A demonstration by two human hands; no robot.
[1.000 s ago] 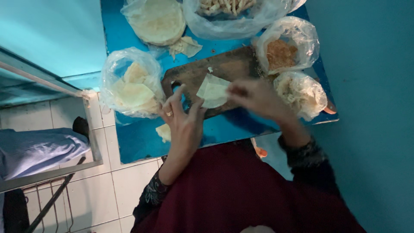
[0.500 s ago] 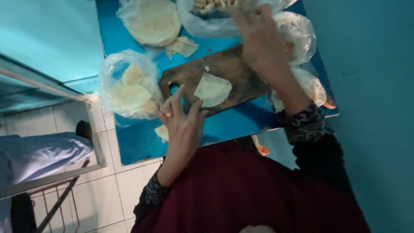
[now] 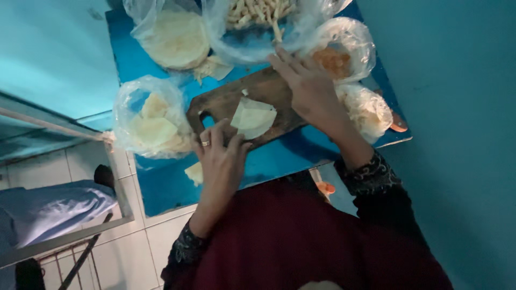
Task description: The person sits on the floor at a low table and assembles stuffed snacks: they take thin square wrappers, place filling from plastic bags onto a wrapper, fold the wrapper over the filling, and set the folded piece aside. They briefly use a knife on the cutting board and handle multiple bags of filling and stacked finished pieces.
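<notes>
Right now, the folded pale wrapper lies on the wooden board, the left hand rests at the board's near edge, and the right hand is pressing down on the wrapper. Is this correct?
Not quite. In the head view the right hand is off the folded wrapper, at the far side of the wooden board by the bag of pale strips. The left hand does rest at the near edge.

Round stack of pale flatbreads in clear plastic bag (image 3: 174, 37), far left of blue tabletop (image 3: 161, 185). Clear bag of folded pale wrapper pieces (image 3: 148, 121), near left. Bag of shredded white filling (image 3: 368, 110), right edge. Loose pale wrapper scrap (image 3: 194, 173), near edge. White tiled floor (image 3: 156, 236) below.
</notes>
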